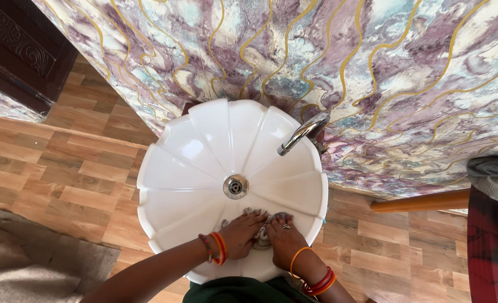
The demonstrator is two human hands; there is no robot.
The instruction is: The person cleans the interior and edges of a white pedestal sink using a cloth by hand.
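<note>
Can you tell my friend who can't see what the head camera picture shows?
Two hands, left hand and right hand, press a small grey cloth inside a white scalloped sink. A silver tap sticks out from the swirly marbled wall.

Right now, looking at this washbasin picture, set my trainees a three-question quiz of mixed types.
1. True or false: both hands press a cloth inside the white basin.
2. Where does the drain lie? A) at the basin's middle B) under the left hand C) on the floor
3. Fill in: the chrome tap is fixed to the patterned ____ .

Key
1. True; the right hand is on it too.
2. A
3. wall
</note>
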